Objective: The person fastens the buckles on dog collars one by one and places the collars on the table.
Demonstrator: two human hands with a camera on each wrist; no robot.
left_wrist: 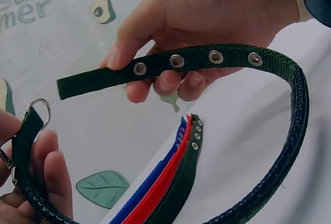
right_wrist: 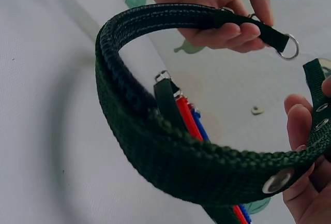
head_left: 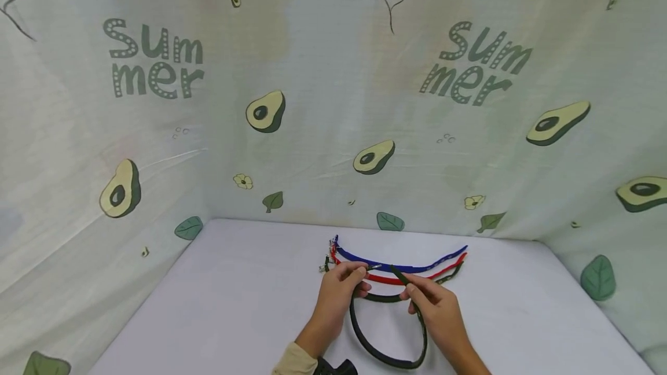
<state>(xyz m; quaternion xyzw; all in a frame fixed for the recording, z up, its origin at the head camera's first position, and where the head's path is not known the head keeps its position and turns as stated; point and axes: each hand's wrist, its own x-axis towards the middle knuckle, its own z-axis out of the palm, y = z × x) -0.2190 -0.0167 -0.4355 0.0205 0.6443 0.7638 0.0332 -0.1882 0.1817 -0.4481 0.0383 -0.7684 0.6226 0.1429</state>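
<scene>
My left hand point(head_left: 333, 294) pinches the buckle end of a dark green collar point(head_left: 363, 341). A metal D-ring point(left_wrist: 49, 114) sticks out past the fingertips in the left wrist view. On the other side, my right hand point(head_left: 440, 308) holds the collar's flat strap end point(left_wrist: 83, 83), thumb on one face and fingers behind. Metal eyelets point(left_wrist: 215, 57) run along this strap. Between the hands the two ends point at each other with a small gap, and the padded band point(right_wrist: 155, 157) hangs below as a wide loop. One large metal stud point(right_wrist: 278, 180) sits on its outer face.
Behind my hands a blue collar point(head_left: 417, 269), a red collar point(head_left: 385, 279) and another green collar point(head_left: 383, 298) lie side by side on the white table point(head_left: 234, 300), buckles to the left. A printed cloth point(head_left: 323, 62) hangs around the table.
</scene>
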